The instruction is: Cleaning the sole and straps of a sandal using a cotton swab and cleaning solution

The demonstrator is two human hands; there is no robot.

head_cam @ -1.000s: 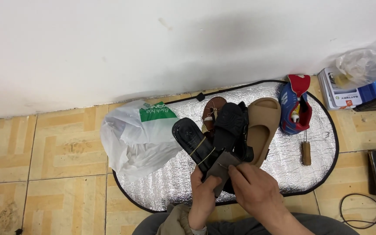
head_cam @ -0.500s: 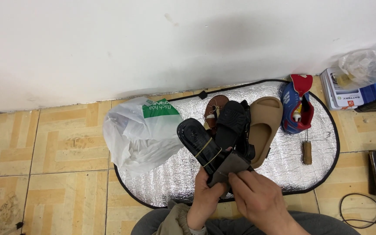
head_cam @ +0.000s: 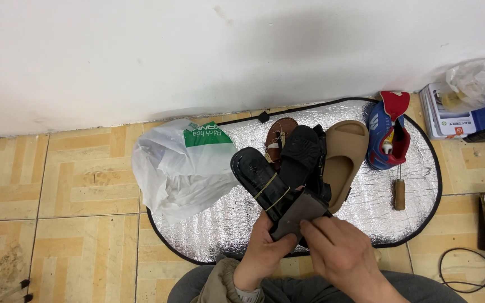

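My left hand (head_cam: 263,251) grips the heel end of a black sandal (head_cam: 260,178) turned sole-up, with two yellowish bands across it. My right hand (head_cam: 341,255) presses a dark grey-brown flat piece (head_cam: 298,214) against that heel end, fingers on its edge. Both hands hover over the near edge of a silver foil mat (head_cam: 225,224). Just beyond lie another black sandal (head_cam: 301,154), a brown sandal (head_cam: 280,130) and a tan slide (head_cam: 343,157).
A white plastic bag (head_cam: 178,168) with a green patch lies on the mat's left end. A blue and red shoe (head_cam: 387,132) and a small wooden-handled tool (head_cam: 399,193) lie at right. Boxes (head_cam: 450,115) and a clear bag stand by the wall; a cable (head_cam: 467,269) trails at lower right.
The view has shifted slightly; my right hand has slid along the flat piece on the sandal's heel while my left hand keeps its hold.
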